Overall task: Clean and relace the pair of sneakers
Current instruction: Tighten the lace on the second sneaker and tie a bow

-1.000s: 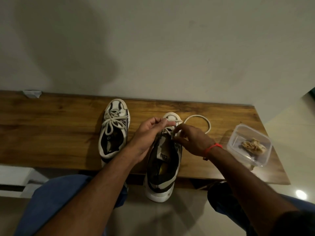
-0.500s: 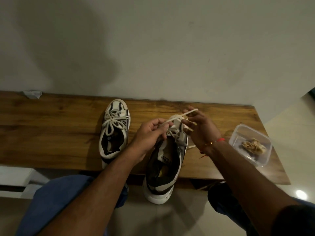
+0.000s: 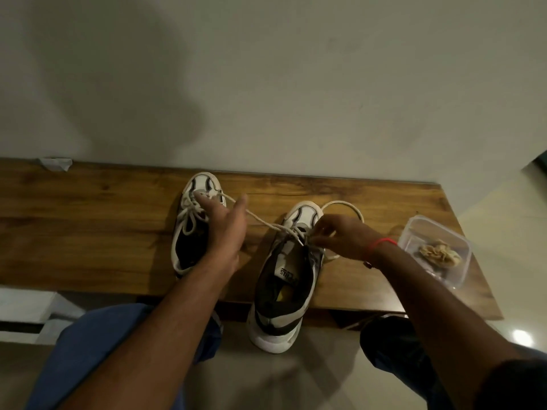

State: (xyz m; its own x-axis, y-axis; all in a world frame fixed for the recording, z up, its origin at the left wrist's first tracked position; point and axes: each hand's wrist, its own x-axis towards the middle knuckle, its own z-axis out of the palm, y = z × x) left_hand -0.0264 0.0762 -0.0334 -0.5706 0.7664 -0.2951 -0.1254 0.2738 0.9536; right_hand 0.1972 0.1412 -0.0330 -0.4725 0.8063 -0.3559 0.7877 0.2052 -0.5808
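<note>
Item: white-and-black leather-and-mesh sneaker being laced [image 3: 288, 279], toe at 12 o'clock, heel at 6 o'clock overhanging the front edge of the brown wood-grain bench [image 3: 88, 232]; long axis tilted slightly toward 1 o'clock. Tongue label carries writing (too small to read).

Off-white round cord lace [image 3: 260, 221]: one strand runs taut toward 10 o'clock from the eyelets; the other end loops past the toe at 1 o'clock.

Left hand [image 3: 225, 229]: fingers extended, the strand passing across the fingers; whether it pinches the lace cannot be told.

Right hand [image 3: 344, 238]: fingertips pinch the lace at the upper eyelets.

Second matching sneaker, already laced [image 3: 196, 223]: at 9 o'clock, toe toward the wall.

Clear square plastic container [image 3: 435, 250]: at 3 o'clock, holding a crumpled tan cloth [image 3: 439, 252].
</note>
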